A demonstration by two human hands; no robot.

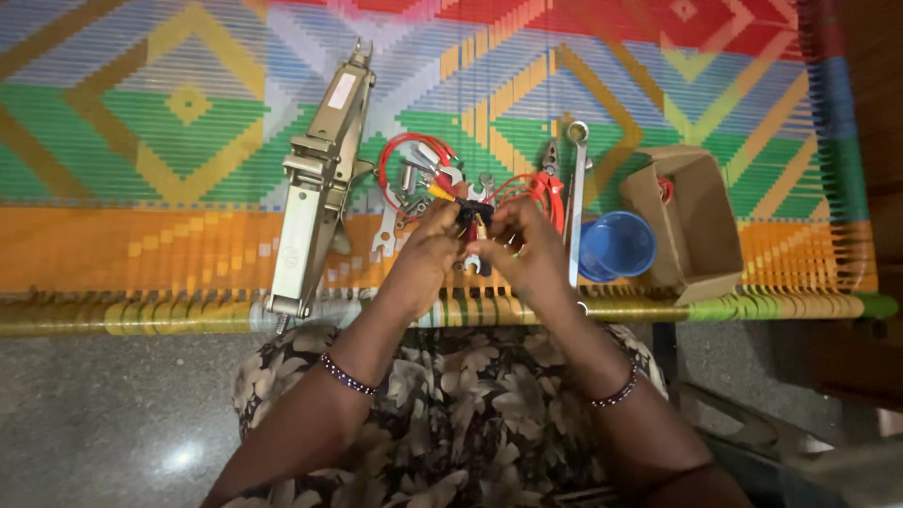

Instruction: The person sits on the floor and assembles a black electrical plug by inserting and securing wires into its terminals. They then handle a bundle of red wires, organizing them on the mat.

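Far left, a dull grey-beige metal scissor jack [320, 179] lies on the ribbed, brightly striped woven plastic mat [188, 103]. Right: a glossy blue plastic cup [617, 246], a matt brown cardboard box [691, 221], and a shiny steel spanner [576, 198].

Both hands [475, 246] on a small dark clip [473, 214]

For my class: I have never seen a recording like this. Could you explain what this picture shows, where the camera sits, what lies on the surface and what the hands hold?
There is no machine here. A person wears a camera on the head, so you look down at their own arms. The left hand and the right hand together hold a small dark tool with a yellow part; what it is exactly is too small to tell. They work over a bright woven mat. On it lie a folded metal car jack, red wires, spanners, a blue cup and an open cardboard box.
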